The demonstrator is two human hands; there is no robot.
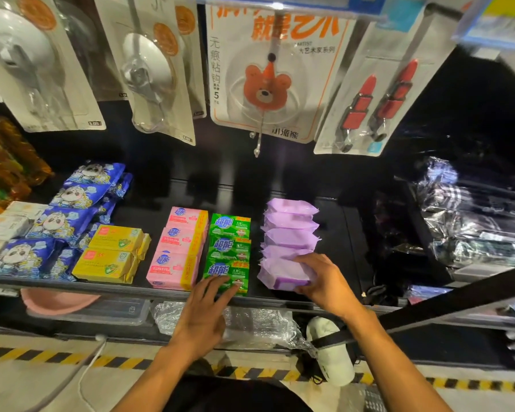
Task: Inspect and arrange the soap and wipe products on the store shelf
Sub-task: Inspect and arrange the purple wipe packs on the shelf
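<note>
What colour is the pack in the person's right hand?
Pale purple: the pack in the right hand, seen best in the head view.

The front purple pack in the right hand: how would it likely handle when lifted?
Probably soft: the front purple pack has a crinkled film wrapper with frilled end seams, so it may sag or dent under the right hand. The glossy film looks somewhat slippery. Flat and wide, it seems unlikely to roll.
</note>
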